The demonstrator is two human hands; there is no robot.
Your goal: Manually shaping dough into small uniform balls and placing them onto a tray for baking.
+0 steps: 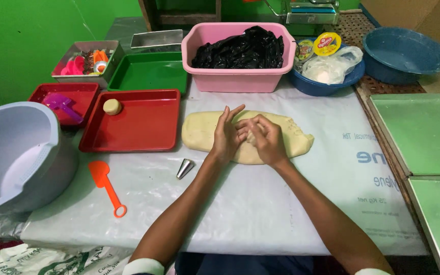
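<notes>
A long flat slab of pale dough (198,131) lies on the white plastic sheet (260,203) over the table. Above its middle, my left hand (225,135) and my right hand (266,138) press together around a small piece of dough (251,136), fingers curled over it. A round dough ball (112,106) rests in the upper left corner of a red tray (138,127) left of the slab. A metal piping nozzle (184,168) lies on the sheet near my left wrist.
An orange scoop (105,186) lies left of the nozzle. A large grey bowl (16,153) stands at far left. Behind are a pink tub (238,76) with black plastic, a green tray (148,71), a small red tray (77,97), blue bowls (327,84), and green trays (423,132) right.
</notes>
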